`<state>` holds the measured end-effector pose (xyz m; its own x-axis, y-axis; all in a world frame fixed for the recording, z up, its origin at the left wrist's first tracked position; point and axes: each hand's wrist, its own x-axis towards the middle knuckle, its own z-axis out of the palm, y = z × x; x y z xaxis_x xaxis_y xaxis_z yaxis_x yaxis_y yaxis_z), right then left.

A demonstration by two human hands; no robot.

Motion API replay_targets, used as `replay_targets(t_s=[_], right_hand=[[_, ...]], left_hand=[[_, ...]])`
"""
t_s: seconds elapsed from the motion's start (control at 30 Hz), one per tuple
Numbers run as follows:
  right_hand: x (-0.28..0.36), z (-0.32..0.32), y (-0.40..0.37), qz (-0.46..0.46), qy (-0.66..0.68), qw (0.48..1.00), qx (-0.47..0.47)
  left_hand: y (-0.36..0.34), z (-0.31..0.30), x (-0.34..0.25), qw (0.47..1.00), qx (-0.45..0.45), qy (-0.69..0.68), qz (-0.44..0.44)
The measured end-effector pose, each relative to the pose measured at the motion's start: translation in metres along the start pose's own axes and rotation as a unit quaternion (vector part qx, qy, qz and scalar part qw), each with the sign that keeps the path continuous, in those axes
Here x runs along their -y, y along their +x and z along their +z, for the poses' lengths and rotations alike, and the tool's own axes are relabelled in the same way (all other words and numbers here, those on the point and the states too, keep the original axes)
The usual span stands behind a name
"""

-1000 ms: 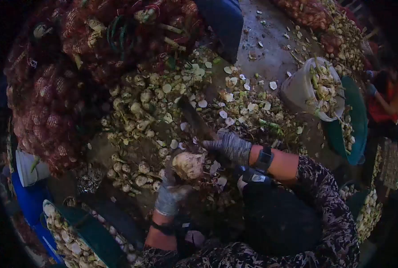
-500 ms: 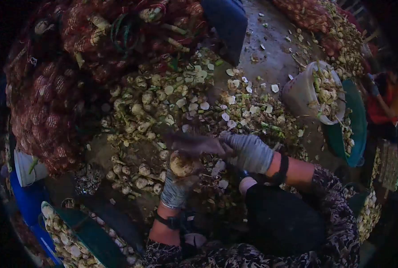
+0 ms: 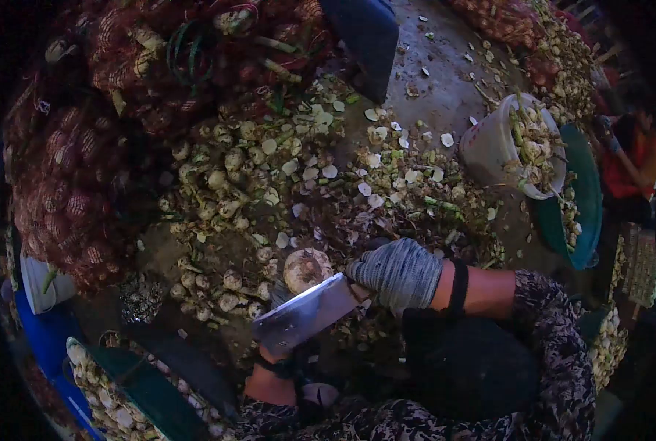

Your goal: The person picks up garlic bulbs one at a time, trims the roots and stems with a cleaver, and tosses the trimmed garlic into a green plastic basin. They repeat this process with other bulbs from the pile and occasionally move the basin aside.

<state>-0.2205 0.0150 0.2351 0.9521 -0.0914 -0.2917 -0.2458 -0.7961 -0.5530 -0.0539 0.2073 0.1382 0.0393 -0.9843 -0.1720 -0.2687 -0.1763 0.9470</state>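
My right hand (image 3: pixel 399 272), in a grey knitted glove, is wrapped round the handle of a broad-bladed cleaver (image 3: pixel 302 316). Its blade slants down to the left, its upper edge at the lower side of a large pale garlic bulb (image 3: pixel 307 270). The bulb's round end faces up. My left hand (image 3: pixel 279 294), gloved too, holds the bulb from below and the left; the blade hides most of its fingers. Beyond my hands lies a heap of garlic bulbs (image 3: pixel 218 180) with cut stalks, along with scattered white slices (image 3: pixel 329 172) and trimmings.
Red mesh sacks (image 3: pixel 70 198) full of bulbs are piled at the left. A tipped white bucket (image 3: pixel 490 143) and a green basin (image 3: pixel 585 198) stand at the right. Another green basin (image 3: pixel 122 367) holds bulbs at lower left. A person in orange (image 3: pixel 640 162) works at far right.
The cleaver has swung down from above the bulb to its near side, in front of my left hand. My right hand has dropped slightly. The bulb has shifted a little to the right.
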Motion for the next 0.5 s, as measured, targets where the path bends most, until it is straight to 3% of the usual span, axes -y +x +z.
replay_targets(t_s=[0.1, 0.17, 0.3, 0.33, 0.37, 0.43, 0.47, 0.5], right_hand=[[-0.008, 0.014, 0.002, -0.009, -0.007, 0.999, -0.043], [-0.014, 0.012, 0.004, 0.050, 0.001, 0.999, -0.010], [-0.027, 0.025, 0.002, 0.027, 0.003, 0.999, -0.045], [-0.033, 0.025, 0.001, 0.069, 0.000, 0.997, -0.032], [-0.042, 0.027, -0.001, 0.112, -0.003, 0.994, -0.020], [-0.152, 0.069, -0.013, 0.258, 0.134, 0.957, 0.005], [-0.163, 0.078, -0.021, 0.251, 0.132, 0.959, 0.002], [-0.166, 0.087, -0.026, 0.262, 0.126, 0.955, -0.063]], left_hand=[[-0.003, 0.001, -0.002, 1.000, -0.017, 0.019, 0.001], [-0.003, 0.001, -0.001, 0.996, -0.045, 0.071, 0.010], [0.002, 0.004, 0.000, 0.980, -0.086, 0.181, 0.020], [0.002, 0.006, -0.001, 0.981, -0.081, 0.178, 0.014], [-0.001, 0.009, -0.003, 0.992, -0.050, 0.111, -0.018], [-0.013, 0.014, -0.022, 0.980, 0.066, -0.169, -0.080], [-0.009, 0.017, -0.040, 0.940, 0.011, -0.335, 0.059], [-0.010, 0.006, -0.049, 0.942, -0.002, -0.330, 0.060]])
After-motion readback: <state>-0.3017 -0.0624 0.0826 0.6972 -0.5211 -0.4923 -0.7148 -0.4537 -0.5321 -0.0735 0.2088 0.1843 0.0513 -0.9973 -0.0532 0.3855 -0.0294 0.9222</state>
